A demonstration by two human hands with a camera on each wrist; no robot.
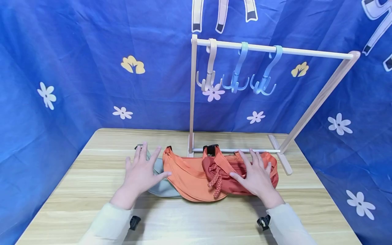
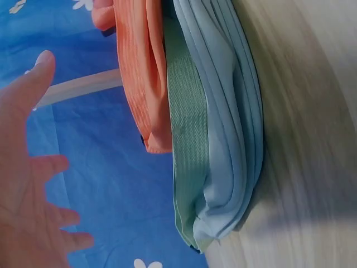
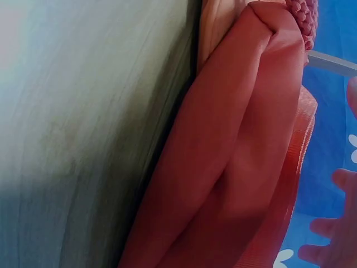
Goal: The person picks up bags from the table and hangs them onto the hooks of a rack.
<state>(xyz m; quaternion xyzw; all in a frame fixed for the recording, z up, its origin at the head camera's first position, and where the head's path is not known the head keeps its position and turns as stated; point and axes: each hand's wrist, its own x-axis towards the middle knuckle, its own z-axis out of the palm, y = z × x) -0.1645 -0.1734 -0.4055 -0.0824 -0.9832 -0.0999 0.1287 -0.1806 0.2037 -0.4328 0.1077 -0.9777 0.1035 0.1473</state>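
Three waist bags lie overlapping in a row on the table. At the left is a grey-blue waist bag (image 1: pixel 165 189) with a green strap (image 2: pixel 189 128). An orange waist bag (image 1: pixel 191 180) sits in the middle, partly covering it. On the right, a red waist bag (image 1: pixel 226 185) with a braided cord (image 1: pixel 218 183) overlaps the orange one. My left hand (image 1: pixel 139 175), fingers spread, hovers over the grey-blue bag, its thumb near the orange bag's edge. My right hand (image 1: pixel 257 177) spreads over the red bag, hiding part of it. Both hands hold nothing.
Behind the bags stands a rack with wooden posts (image 1: pixel 193 95) and a white top bar (image 1: pixel 306 52). A whitish hook (image 1: pixel 210 64) and two blue hooks (image 1: pixel 240 64) hang from it. Blue patterned cloth (image 1: pixel 159 95) surrounds the wood-grain table (image 1: pixel 190 221).
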